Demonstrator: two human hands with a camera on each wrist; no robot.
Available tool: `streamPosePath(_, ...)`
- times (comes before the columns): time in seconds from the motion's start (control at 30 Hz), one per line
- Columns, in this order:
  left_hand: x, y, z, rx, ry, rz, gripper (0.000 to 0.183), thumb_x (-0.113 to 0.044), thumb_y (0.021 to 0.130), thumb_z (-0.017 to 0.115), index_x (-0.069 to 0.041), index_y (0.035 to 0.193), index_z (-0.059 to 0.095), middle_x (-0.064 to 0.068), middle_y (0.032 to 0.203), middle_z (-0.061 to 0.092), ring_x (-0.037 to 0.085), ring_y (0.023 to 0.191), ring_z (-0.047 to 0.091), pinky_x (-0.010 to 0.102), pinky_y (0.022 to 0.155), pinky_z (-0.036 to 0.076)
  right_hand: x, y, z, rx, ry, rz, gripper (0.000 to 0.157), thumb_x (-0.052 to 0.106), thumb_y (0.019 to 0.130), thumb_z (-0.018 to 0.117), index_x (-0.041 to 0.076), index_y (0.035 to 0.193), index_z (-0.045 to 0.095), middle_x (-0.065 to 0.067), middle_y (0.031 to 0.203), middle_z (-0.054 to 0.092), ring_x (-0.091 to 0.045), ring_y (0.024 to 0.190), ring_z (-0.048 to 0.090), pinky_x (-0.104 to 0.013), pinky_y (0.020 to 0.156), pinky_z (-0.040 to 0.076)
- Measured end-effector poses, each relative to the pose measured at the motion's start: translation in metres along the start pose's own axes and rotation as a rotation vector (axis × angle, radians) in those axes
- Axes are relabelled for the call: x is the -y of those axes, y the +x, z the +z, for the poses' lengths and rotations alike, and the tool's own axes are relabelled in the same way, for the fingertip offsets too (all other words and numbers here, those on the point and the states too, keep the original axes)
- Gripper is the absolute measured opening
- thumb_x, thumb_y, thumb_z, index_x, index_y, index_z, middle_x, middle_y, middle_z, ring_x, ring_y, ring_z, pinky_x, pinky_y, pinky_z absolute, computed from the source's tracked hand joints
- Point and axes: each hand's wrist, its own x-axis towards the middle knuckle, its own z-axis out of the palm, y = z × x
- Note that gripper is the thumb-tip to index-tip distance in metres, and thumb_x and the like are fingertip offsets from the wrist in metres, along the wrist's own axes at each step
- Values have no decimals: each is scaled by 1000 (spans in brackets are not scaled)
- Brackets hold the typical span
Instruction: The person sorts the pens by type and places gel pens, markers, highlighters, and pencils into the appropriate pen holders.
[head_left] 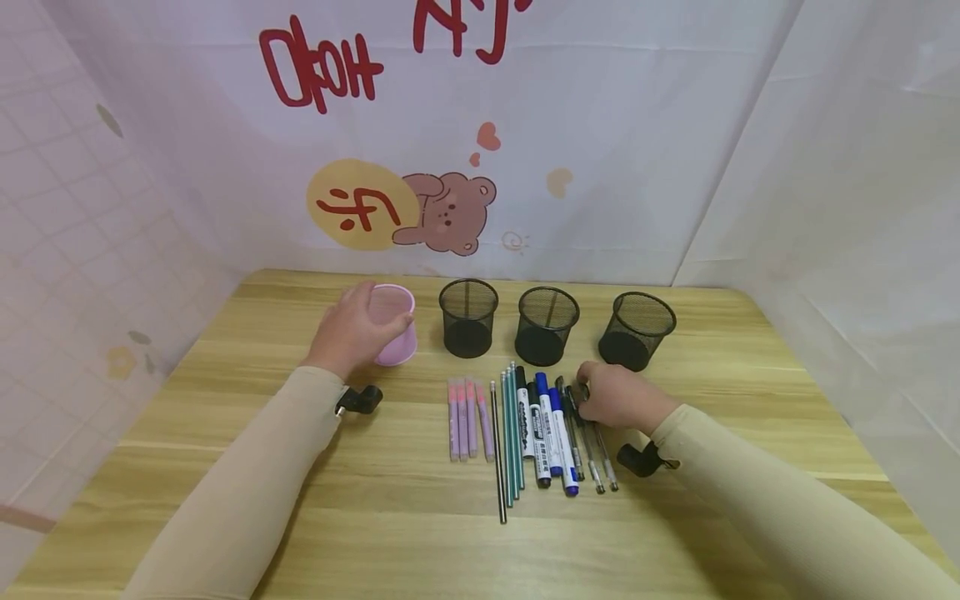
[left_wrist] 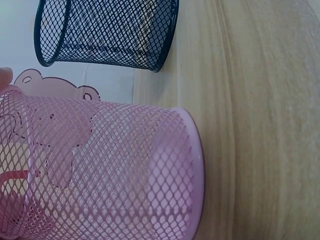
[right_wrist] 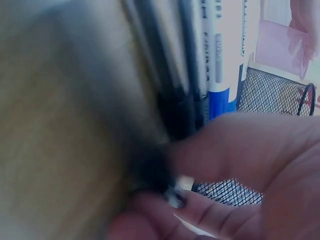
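Head view: left hand (head_left: 352, 329) grips the pink mesh cup (head_left: 395, 347) at its rim, thumb on one side, fingers on the other, on the wood-grain table (head_left: 390, 517). Right of that cup: a row of three black mesh cups (head_left: 450, 331). Nearer the person and to its right: pink-and-lilac pens (head_left: 462, 421), slim pencils (head_left: 512, 450), fat white-barrelled markers (head_left: 553, 442), then clear-barrelled gel pens (head_left: 596, 475), with the right hand (head_left: 618, 398) at their upper ends. Left wrist view: pink cup is a round cylinder, diamond mesh, smooth rims; a fingertip shows at the top rim. Should be light, stiff, dentable; take it by rim or upper wall. Right wrist view: thumb and fingers pinch a black pen end (right_wrist: 152, 167), blurred, pink cup well beyond. Pens look rigid, light, smooth, likely to roll; best pinched near the cap.
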Motion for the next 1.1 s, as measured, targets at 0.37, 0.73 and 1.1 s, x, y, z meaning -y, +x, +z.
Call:
streamPosePath(0.37,1,-1,0,-10,-7,0,96,-71,91,63,-5,157,40,23,154,49,47,139,48,67,118,35,-1,-2,-3,-25,13,-12,48,8,79,71,-2,125,61,-11,93,69,-23,79,58,-37,72,52)
streamPosePath(0.73,1,0,2,-18,-6,-3,95,-71,91,63,-7,157,40,22,152,51,46,135,50,67,115,39,13,-16,-31,-145,179,-57,41,10,91,65,6,130,53,-3,78,62,-17,61,51,-31,58,41)
streamPosePath(1.1,1,1,3,-16,4,-1,93,-65,92,66,-4,157,40,23,155,49,46,139,48,66,119,33,44,-23,-41,-363,391,-168,34,9,96,59,8,130,55,-7,93,70,-16,68,57,-33,66,46)
